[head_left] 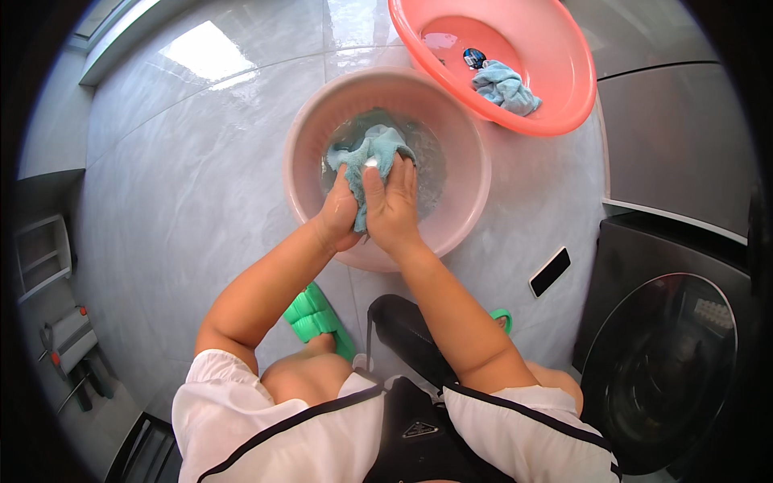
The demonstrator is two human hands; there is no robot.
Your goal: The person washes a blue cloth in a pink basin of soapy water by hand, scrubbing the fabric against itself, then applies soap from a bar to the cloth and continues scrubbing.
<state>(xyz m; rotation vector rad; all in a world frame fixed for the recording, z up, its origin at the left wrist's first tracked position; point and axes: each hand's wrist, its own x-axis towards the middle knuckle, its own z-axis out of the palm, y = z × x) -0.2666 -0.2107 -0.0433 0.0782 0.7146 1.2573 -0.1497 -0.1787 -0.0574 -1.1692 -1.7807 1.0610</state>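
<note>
Both hands grip a wet light-blue towel (372,147) over a pale pink basin (306,137) with water in it. My left hand (341,211) is closed on the towel's left side, its fingers partly hidden by the cloth. My right hand (391,203) presses against the towel from the right, fingers pointing away from me and thumb up. By that thumb tip sits a small white patch (371,162); I cannot make out whether it is soap or foam. The towel's far end spreads above the water, and its lower end hangs between my wrists.
Touching the far right of the basin, a coral basin (564,88) holds another blue cloth (506,87) and a small round dark-blue item (474,58). A phone (550,272) lies on the grey tiled floor (209,169), left of a dark front-loading washing machine (660,354). Green slippers (312,314) are on my feet.
</note>
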